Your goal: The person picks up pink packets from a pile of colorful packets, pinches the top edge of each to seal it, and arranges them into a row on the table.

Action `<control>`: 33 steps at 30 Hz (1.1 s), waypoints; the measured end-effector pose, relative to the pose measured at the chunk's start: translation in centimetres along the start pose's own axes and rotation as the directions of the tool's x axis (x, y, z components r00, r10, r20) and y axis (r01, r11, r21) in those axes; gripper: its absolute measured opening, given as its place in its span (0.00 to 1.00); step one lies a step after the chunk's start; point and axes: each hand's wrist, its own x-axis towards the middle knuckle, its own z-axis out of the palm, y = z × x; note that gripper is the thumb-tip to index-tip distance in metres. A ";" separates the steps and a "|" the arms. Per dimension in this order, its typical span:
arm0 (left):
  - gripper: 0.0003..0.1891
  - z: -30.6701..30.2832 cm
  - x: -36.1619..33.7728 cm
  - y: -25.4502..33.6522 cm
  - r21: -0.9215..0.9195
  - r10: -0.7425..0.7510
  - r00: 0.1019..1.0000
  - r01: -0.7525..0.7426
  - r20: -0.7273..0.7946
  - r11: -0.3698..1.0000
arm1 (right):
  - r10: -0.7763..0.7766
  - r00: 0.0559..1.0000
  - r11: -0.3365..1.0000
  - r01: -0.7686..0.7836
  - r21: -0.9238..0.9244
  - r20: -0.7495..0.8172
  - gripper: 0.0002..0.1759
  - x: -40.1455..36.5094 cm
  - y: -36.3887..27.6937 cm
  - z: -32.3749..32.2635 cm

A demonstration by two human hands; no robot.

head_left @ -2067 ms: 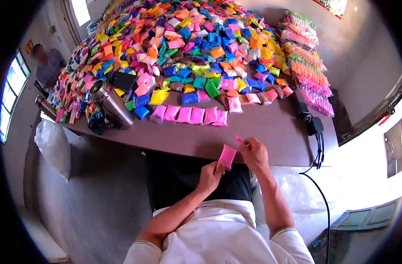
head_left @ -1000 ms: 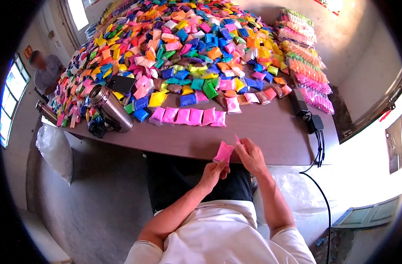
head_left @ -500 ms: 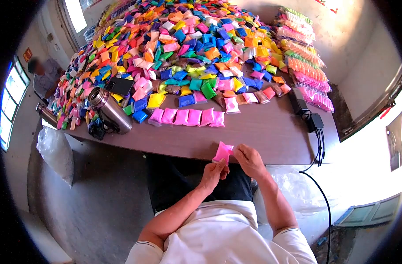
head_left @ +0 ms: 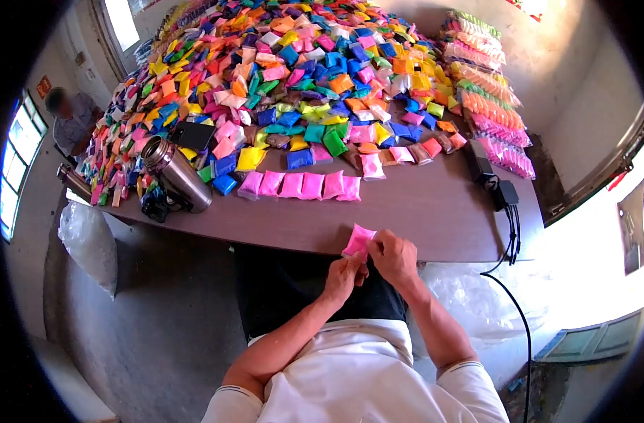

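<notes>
Just below the centre of the frame, at the near edge of the brown table (head_left: 435, 211), a small bright pink plastic packet (head_left: 358, 240) is held between both hands. The left hand (head_left: 343, 273) is closed on its lower edge from beneath, with the fingers curled and the thumb pressed against the packet. The right hand (head_left: 392, 257) is closed on its right side, with the fingertips pinched near the upper corner. The packet is tilted, and whether it touches the table edge cannot be told. Higher in the frame, a row of five pink packets (head_left: 301, 185) is laid side by side on the table, well apart from the hands. Behind that row, the upper half of the frame is filled by a heap of multicoloured packets (head_left: 301, 70). At the left, a stainless steel flask (head_left: 175, 173) is laid on its side just beside the heap. At the right, a black power adapter (head_left: 505, 192) is set near the table edge, and its cable is hung down towards the lower right.
</notes>
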 end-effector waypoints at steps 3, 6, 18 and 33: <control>0.25 0.1 0.0 0.0 0.079 0.025 0.999 -0.023 -0.027 0.997 | 0.042 0.998 0.997 -0.045 -0.057 -0.047 0.12 0.6 0.8 0.1; 0.26 0.2 -0.1 0.4 0.100 0.039 0.999 -0.037 -0.024 0.994 | 0.058 0.995 0.994 -0.066 -0.092 -0.078 0.12 1.1 1.2 -0.9; 0.27 0.2 0.1 0.0 -0.009 -0.030 0.999 0.030 -0.014 1.000 | -0.146 0.975 0.983 0.162 -0.086 0.164 0.12 3.2 -0.2 -0.9; 0.23 0.1 -0.3 -0.1 -0.019 -0.041 0.999 0.041 -0.012 0.999 | -0.054 0.995 0.988 0.041 0.149 0.080 0.12 2.1 0.5 -2.3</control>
